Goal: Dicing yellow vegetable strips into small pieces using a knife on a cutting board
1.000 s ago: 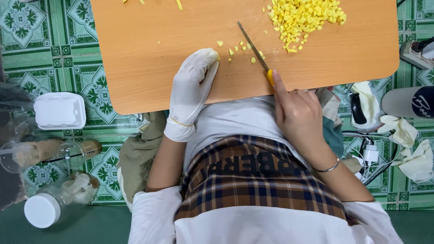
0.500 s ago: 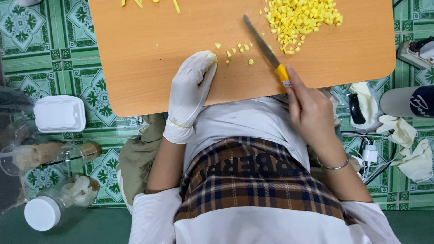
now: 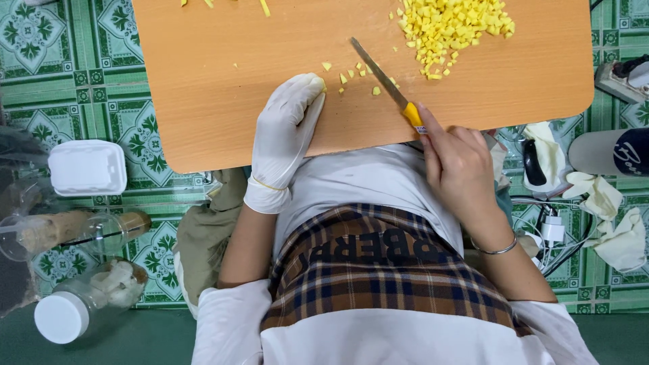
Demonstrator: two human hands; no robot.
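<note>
Nearest you, your right hand (image 3: 460, 162) grips the yellow-handled knife (image 3: 389, 88), its blade slanting up and left over the desk (image 3: 203, 81). Your gloved left hand (image 3: 287, 132) lies flat, fingers loosely curled, holding nothing. The loose yellow bits (image 3: 351, 76) sit between them; the diced pile (image 3: 453, 30) lies farther, to the right.

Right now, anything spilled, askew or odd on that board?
Mostly tidy. A few yellow bits lie loose between the gloved left hand and the knife held by the right hand, apart from the main diced pile. Nothing fell off the wooden board.
</note>
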